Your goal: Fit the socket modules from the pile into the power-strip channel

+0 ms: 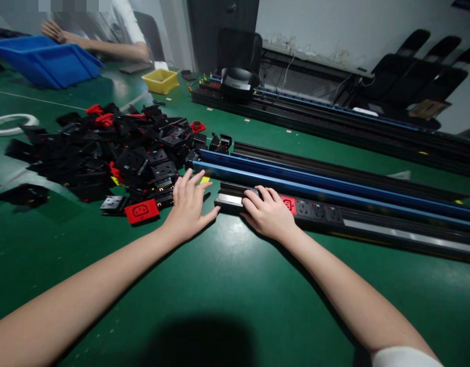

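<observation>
My left hand [187,208] is open, fingers spread, between the pile of socket modules and the near end of a power strip. Its thumb tip reaches the strip's end; I cannot tell if they touch. My right hand [268,210] is closed over the power strip [403,237], a long black channel with a silvery bottom. What lies under its fingers is mostly hidden. Just right of that hand, a red socket [289,205] and several black sockets [318,211] sit in the channel. A loose red socket module [142,211] lies left of my left hand.
Black and red modules [135,158] are heaped at the left. Long blue rails [296,178] lie behind the strip, with more black strips [314,122] farther back. A yellow bin [160,81], blue bin [47,61] and tape roll [13,124] stand around. Another person's arm [112,50] rests at the far left.
</observation>
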Demonstrator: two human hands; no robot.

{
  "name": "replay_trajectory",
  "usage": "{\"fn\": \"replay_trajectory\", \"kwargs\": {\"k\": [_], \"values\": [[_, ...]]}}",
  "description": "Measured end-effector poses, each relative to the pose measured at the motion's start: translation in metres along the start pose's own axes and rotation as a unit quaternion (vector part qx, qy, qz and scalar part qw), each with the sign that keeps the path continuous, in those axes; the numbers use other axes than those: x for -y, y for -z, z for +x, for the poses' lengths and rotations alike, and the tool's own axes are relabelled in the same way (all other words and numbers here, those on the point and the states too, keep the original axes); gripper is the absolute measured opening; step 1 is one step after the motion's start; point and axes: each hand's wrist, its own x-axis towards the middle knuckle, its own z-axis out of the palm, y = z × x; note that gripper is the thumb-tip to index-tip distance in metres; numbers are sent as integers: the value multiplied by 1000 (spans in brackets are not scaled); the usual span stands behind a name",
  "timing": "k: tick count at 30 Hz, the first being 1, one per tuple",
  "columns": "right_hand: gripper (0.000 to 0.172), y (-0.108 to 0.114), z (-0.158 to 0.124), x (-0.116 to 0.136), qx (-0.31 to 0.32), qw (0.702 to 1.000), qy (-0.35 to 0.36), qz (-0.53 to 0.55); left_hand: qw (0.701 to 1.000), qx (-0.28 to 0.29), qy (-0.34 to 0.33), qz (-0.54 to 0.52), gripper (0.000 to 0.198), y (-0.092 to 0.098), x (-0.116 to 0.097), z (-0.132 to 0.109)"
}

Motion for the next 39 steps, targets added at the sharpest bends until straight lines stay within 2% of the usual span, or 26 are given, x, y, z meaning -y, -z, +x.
{"fn": "replay_trajectory", "kwargs": {"k": [3, 8, 14, 27, 32, 39], "values": [[32, 0, 0, 0, -2, 1000, 2, -5, 1000, -14, 21, -1, 73, -3, 1, 0], [33, 0, 0, 0, 1, 1000, 1, -6, 998, -2, 58, -17, 79, 0, -2, 0], [32, 1, 0, 0, 5, 1000, -1, 5, 997, 11, 71, -27, 71, 2, -1, 0], [33, 0, 0, 1, 0, 1000, 0, -7, 993, 45, 18, -106, 51, 4, 6, 3], [32, 1, -1, 0, 3, 1000, -2, -2, 986, 57, 30, -151, 45, 8, 6, 5], [32, 1, 0, 1, 5, 1000, 1, -1, 983, 46, 46, -174, 47, 13, 4, 7]]}}
